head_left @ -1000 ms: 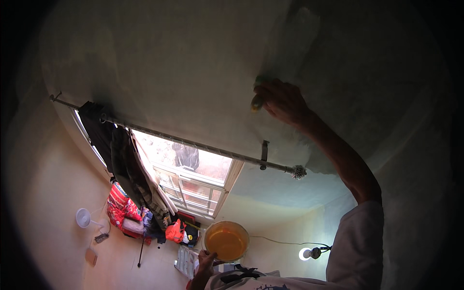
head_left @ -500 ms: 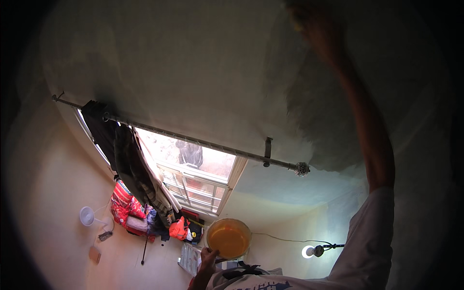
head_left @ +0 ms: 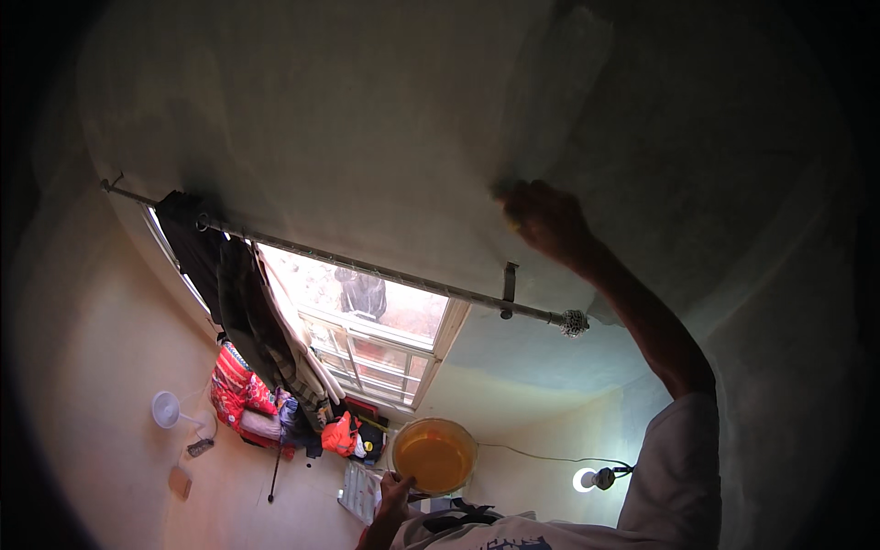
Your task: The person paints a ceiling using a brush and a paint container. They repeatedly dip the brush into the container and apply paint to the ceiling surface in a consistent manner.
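Observation:
My right hand (head_left: 541,220) is raised against the grey, patchy wall (head_left: 367,119) above the curtain rod (head_left: 367,266), closed on a small pad or brush (head_left: 510,194), which is blurred and partly hidden by the fingers. A lighter streak runs up the wall from it. Low in the view, my left hand (head_left: 394,493) grips the near rim of a round bucket (head_left: 435,454) with orange-yellow liquid in it, thumb over the edge.
A window (head_left: 357,302) sits under the rod, with dark curtains (head_left: 234,302) bunched left. Red bedding (head_left: 238,394), an orange bag (head_left: 339,435), a white lamp (head_left: 167,410) and a metal ladder (head_left: 357,490) are below. A lit bulb (head_left: 587,479) hangs at lower right.
My right hand rose to the top of the view half a second ago and has come back down, slightly lower than a second ago. My left hand and the bucket have barely moved.

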`<state>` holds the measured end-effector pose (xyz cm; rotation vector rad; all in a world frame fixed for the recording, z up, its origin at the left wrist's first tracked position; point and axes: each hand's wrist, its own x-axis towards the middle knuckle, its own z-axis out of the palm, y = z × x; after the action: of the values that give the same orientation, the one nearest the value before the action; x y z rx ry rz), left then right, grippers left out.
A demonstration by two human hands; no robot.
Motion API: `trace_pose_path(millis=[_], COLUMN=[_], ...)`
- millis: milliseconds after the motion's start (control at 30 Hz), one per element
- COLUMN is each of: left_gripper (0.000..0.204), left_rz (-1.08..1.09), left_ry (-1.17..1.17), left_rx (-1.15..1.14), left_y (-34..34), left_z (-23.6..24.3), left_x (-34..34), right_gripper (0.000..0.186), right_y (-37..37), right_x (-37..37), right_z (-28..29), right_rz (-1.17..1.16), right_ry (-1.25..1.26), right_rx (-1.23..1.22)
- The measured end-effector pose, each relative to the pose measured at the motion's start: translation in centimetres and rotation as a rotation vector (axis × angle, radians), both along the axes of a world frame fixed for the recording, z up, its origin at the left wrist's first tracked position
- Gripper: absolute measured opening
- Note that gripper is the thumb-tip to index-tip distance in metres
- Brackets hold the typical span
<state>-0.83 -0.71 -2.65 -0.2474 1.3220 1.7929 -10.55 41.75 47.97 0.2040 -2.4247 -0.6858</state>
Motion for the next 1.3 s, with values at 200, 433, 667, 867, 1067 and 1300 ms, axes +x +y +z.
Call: trace_pose_path(millis=[200, 433, 667, 867, 1067, 1300], left_gripper=[0.031, 0.032, 0.039, 0.037, 0.033, 0.031], left_rz=[0.047, -0.026, -0.042, -0.036, 0.019, -0.017], left_ry=[-0.059, -0.059, -0.071, -0.076, -0.055, -0.068], left_rx=[-0.072, -0.064, 0.048, -0.043, -0.058, -0.021], left_y=[0.2, 0.3, 0.6, 0.0, 0.0, 0.5], left_z=[4.8, 2.3, 5.6, 1.8, 3.5, 3.8], left_x=[0.0, -0.2, -0.7, -0.4, -0.2, -0.5], right_gripper=[0.025, 0.052, 0.04, 0.025, 0.02, 0.017], right_y=[1.2, 2.4, -1.0, 1.1, -1.1, -0.9], right_x=[-1.3, -0.7, 0.7, -0.5, -2.3, -1.2], right_z=[14.1, 15.2, 3.4, 8.9, 22.2, 24.5], right_rz=[0.035, 0.099, 0.121, 0.007, -0.244, 0.211], right_ry=[0.315, 0.384, 0.164, 0.154, 0.33, 0.505], right_rx=[-0.052, 0.331, 0.13, -0.122, -0.231, 0.124])
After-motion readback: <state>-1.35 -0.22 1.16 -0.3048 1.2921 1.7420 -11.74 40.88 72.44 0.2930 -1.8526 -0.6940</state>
